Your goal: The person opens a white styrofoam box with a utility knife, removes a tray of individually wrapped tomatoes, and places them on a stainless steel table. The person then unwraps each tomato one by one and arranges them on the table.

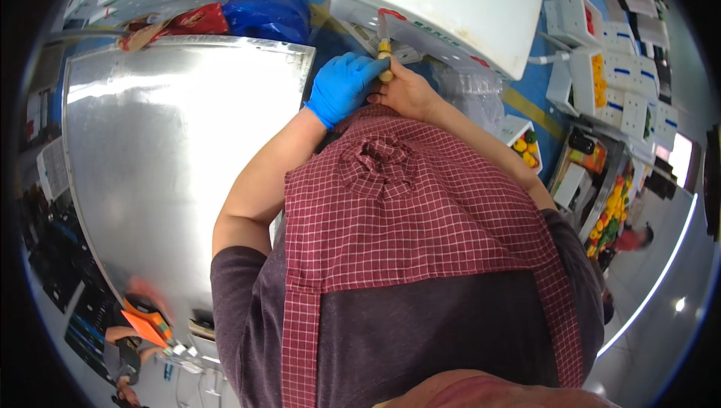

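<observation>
Stainless-steel tabletop [173,160] fills the space left of the grip, its bright surface smeared with glare, under the lights of a busy produce room. Far left of the grip, past the table's edge, stands a white plastic basket [52,169], and low on that side, near an orange flat object [146,324], another person's arm [124,333] shows. Along the table's far edge, left of and beyond the grip, lie a red printed bag [199,21] and a crumpled blue plastic bag [268,16]. At the grip itself, the left hand [338,89], in a blue glove, has its fingers curled together onto the handle of a small knife [384,48]; the right hand [407,91], bare, pinches the same yellow handle from the other side, near its butt. The knife stands out between the two hands, its narrow blade pointing away from the body, just in front of a maroon checked apron [420,220]. Directly beyond the blade and reaching right sits a long white foam box [443,6]. Just right of the grip, clear plastic wrap [469,100] lies bunched; farther right is a small foam box [514,127] of yellow and green produce, apparently peppers, and beyond it are stacked white foam boxes [619,81].
</observation>
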The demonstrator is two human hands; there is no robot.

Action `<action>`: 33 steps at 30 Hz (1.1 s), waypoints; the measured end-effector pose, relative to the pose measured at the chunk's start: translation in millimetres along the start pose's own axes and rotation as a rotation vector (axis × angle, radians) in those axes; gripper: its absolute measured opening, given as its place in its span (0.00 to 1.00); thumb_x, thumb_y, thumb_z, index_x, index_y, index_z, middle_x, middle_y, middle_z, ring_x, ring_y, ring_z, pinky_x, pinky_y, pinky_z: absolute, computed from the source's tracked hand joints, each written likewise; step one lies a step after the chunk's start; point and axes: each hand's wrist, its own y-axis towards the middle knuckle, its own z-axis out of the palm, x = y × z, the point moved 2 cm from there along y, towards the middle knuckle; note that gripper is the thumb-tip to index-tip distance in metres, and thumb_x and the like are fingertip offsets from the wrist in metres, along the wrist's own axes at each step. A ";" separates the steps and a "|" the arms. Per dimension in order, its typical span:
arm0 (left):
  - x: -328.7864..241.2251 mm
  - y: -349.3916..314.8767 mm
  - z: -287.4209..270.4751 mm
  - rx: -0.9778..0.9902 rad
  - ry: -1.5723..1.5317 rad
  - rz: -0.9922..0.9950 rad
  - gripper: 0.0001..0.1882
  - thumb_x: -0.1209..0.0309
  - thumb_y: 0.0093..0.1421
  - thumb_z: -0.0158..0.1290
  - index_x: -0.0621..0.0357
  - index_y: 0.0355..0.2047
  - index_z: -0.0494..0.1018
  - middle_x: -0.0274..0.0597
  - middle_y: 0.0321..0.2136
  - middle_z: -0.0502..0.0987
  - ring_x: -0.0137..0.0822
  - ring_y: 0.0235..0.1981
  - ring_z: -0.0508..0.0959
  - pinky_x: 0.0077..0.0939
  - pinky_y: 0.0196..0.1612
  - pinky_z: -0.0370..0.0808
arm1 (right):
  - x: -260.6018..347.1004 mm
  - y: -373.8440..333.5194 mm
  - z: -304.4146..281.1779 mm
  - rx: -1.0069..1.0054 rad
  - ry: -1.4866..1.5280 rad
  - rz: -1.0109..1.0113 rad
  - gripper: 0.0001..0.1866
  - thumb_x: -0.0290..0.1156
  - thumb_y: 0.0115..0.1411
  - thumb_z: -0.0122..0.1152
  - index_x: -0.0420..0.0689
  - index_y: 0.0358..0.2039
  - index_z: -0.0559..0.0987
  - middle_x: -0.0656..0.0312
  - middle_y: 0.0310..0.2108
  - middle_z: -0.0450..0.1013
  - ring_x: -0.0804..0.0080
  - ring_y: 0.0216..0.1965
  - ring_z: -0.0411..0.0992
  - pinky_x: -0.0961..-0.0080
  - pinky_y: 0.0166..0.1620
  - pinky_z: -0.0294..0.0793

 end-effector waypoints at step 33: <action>239.6 81.4 87.5 -0.279 -0.896 -1.084 0.14 0.71 0.57 0.54 0.63 0.43 0.74 0.43 0.37 0.77 0.30 0.38 0.75 0.22 0.43 0.71 | 241.8 90.2 -44.0 -0.785 -1.104 -0.670 0.10 0.34 0.64 0.50 0.40 0.38 0.70 0.67 0.23 0.67 0.86 0.19 0.59 0.88 0.22 0.60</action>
